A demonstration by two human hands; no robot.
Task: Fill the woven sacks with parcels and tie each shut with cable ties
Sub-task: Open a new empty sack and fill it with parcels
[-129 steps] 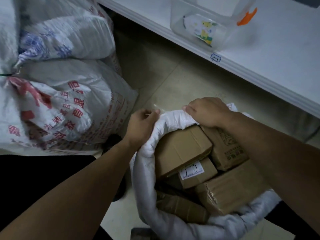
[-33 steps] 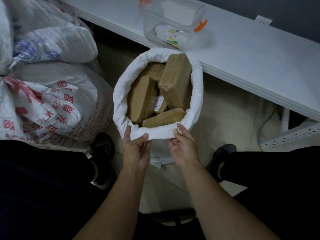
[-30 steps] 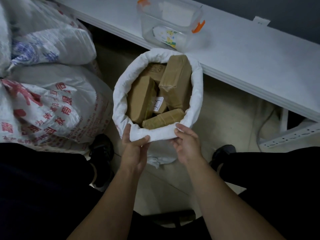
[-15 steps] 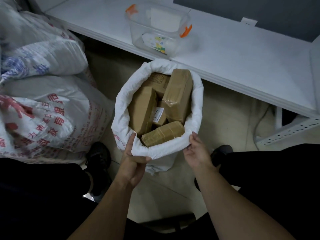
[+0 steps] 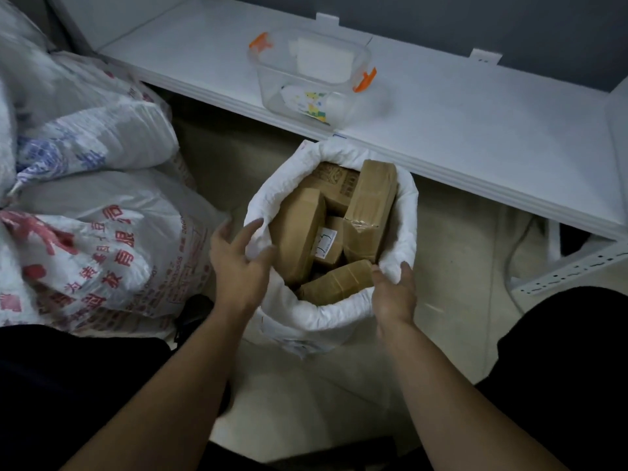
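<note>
A white woven sack [image 5: 331,314] stands open on the floor just in front of the white shelf [image 5: 475,124], its rim rolled down into a thick cuff. Brown parcels [image 5: 370,205] are packed inside it, one bearing a white label. The left hand [image 5: 238,263] is held at the sack's left rim, fingers spread and curled loosely over the cuff, thumb toward the inside; the cloth is touched but not clenched. The right hand [image 5: 394,290] is set at the sack's near right rim, palm down, and the cuff is gripped between thumb and fingers. Both forearms are stretched forward from the lower edge. Filled printed sacks [image 5: 95,232] are piled left of the open sack. A clear plastic box [image 5: 312,79] with orange clips is seen on the shelf behind the sack.
</note>
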